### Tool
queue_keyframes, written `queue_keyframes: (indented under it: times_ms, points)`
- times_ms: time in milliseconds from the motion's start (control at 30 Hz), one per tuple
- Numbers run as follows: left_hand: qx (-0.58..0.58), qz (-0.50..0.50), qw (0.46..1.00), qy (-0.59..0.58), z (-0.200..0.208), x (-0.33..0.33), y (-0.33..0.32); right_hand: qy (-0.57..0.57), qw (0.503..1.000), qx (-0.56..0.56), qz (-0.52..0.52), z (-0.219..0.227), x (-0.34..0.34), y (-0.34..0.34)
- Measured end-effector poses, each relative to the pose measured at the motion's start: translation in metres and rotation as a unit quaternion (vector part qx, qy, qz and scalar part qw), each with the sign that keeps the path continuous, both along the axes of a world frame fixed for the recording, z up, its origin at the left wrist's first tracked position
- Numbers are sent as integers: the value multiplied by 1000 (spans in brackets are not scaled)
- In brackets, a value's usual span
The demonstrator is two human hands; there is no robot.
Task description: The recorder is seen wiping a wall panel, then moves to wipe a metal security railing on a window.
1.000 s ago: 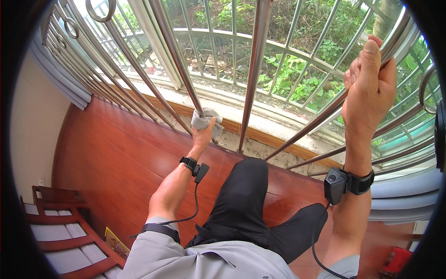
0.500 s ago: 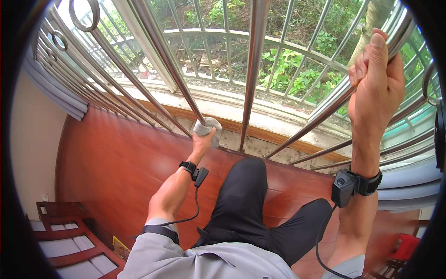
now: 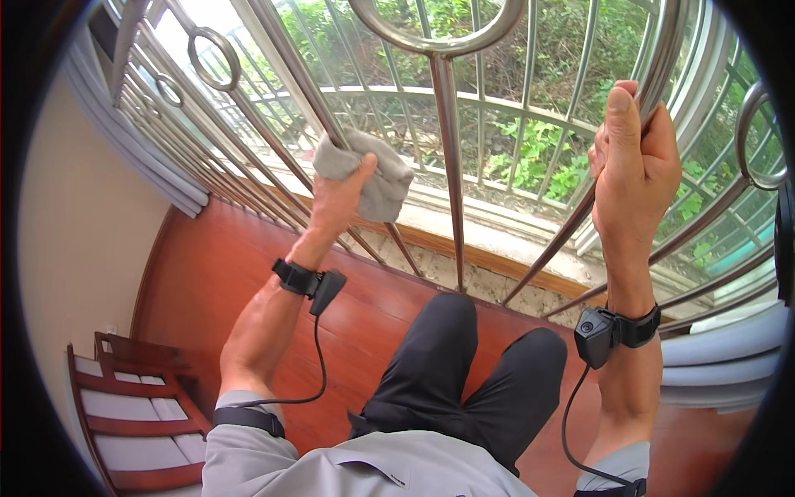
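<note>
At the window grille [image 3: 447, 166], left hand [image 3: 335, 203] clamps grey cloth [image 3: 373, 178] around a bar, mid-wipe. Right hand [image 3: 633, 178] grips another bar. Next stroke likely needs steady cloth pressure.

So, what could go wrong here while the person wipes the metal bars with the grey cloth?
The left hand presses the grey cloth around one slanted bar; it could slip off the smooth metal. The right hand grips another bar as support; losing that grip may cost balance. The wrist cable hangs loose and might snag.
</note>
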State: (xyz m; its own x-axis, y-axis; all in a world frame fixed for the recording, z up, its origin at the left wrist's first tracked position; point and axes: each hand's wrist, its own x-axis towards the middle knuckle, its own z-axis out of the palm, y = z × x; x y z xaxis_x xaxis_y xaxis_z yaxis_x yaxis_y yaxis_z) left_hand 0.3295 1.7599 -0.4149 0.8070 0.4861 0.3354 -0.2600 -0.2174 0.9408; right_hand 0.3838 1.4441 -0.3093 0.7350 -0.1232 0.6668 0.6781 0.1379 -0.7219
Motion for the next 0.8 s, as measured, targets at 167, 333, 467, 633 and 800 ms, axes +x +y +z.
queue_keyframes:
  times_ms: [167,333,467,633,800]
  points:
    - [8,-2,998,-66,78,11,0,17,1000,0,-4,1,-3,-3]
    - [-4,80,986,-150,78,24,-16,14,1000,-6,3,0,-2,-4]
    - [-7,112,985,-133,77,24,-13,1,1000,-9,12,1,-1,-3]
    - [26,151,984,-95,82,25,-23,35,999,13,32,2,2,-4]
    - [11,126,989,-70,85,25,-23,14,1000,-11,11,-2,6,-2]
